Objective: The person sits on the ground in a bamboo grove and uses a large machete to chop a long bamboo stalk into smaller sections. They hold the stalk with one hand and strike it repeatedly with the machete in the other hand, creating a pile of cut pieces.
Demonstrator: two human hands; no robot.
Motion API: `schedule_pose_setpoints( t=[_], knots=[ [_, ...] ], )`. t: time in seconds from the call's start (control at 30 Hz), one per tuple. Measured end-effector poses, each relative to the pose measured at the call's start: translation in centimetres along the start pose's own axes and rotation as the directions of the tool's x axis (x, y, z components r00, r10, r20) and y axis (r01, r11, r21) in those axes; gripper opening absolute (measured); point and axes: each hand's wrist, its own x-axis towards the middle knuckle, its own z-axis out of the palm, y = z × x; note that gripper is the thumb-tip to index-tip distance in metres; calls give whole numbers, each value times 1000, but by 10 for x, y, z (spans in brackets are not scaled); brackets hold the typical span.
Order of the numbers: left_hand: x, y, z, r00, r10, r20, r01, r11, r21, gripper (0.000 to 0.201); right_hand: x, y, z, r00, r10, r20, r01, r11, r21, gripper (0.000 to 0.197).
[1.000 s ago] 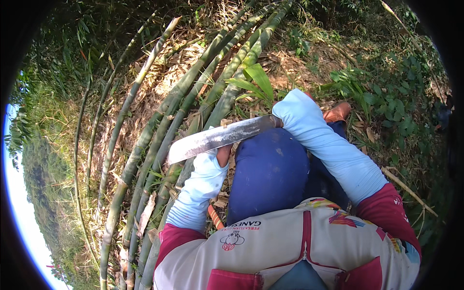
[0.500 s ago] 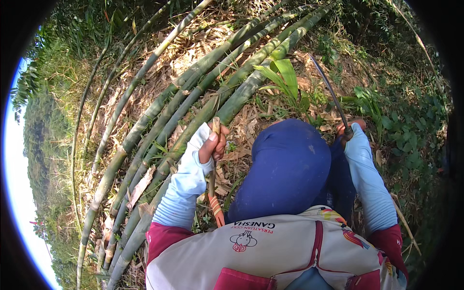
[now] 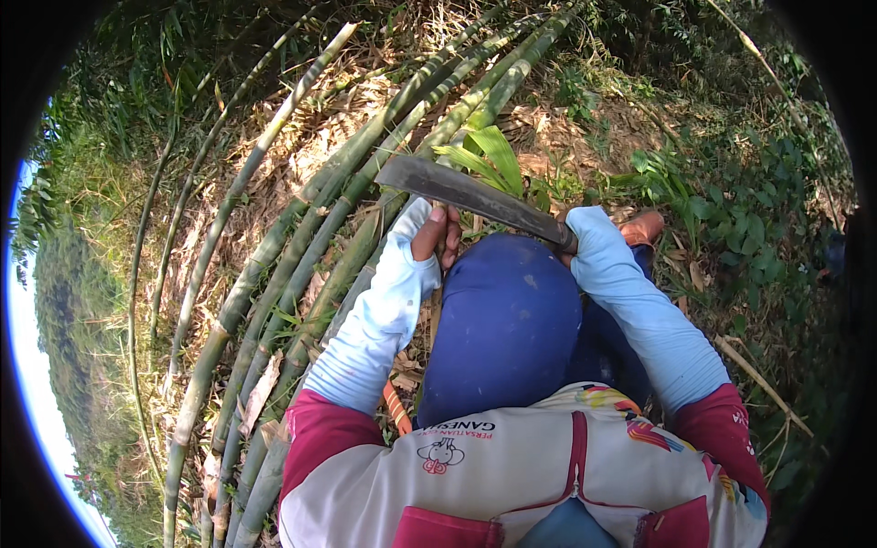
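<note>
My right hand (image 3: 565, 259), mostly covered by its pale blue sleeve, grips a machete (image 3: 475, 196) by the handle. The broad dark blade stretches leftward above my raised knee, its tip reaching past my left hand. Just below the blade, my left hand (image 3: 438, 236) is closed with the thumb against the fingers. A thin stick (image 3: 436, 315) shows beneath it, in its grasp; its upper end is hidden by the blade and fingers. Whether the blade touches the stick cannot be seen.
Several long green bamboo poles (image 3: 283, 283) lie along my left side over dry leaves (image 3: 557, 137). A broad-leaved green plant (image 3: 498, 155) grows beyond the blade. Leafy undergrowth (image 3: 758, 219) stands at right. An orange banded strip (image 3: 396, 408) shows by my left elbow.
The machete has swung from beyond my right knee leftward, across to my left hand. My right hand has come inward with it. My left hand has shifted slightly right and up, still holding the stick.
</note>
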Motion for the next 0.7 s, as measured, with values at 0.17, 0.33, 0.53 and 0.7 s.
schedule_pose_setpoints(
  t=[0.17,0.33,0.53,0.7],
  knots=[
    [1,-7,0,995,-67,-69,80,973,215,30,38,-36,-14,983,-110,149,136,975,-177,16],
    [-1,-15,-2,987,161,4,-155,947,281,39,64,-47,-11,949,-203,239,282,888,-362,16],
    [8,-37,-30,996,33,-81,7,894,449,34,67,-51,-9,930,-264,256,343,872,-349,13],
    [2,-37,-26,996,81,-28,-63,913,403,26,68,-51,-10,921,-261,289,353,874,-335,11]
  ],
)
